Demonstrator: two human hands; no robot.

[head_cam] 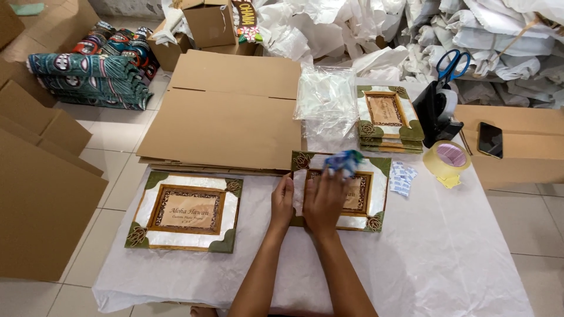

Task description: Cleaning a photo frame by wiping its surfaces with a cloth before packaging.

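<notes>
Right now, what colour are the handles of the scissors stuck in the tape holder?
Blue. The scissors show best in the head view, standing handles-up in the black tape holder.

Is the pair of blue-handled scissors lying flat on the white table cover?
No, the blue-handled scissors stand upright with the handles up, behind the black tape dispenser, not flat on the white table cover.

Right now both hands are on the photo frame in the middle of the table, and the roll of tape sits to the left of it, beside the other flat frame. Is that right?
Not quite. The head view shows the roll of tape to the right of the photo frame, near the tape dispenser, not left. Both the left hand and right hand do rest on that frame, and the other flat frame lies at the left.
</notes>
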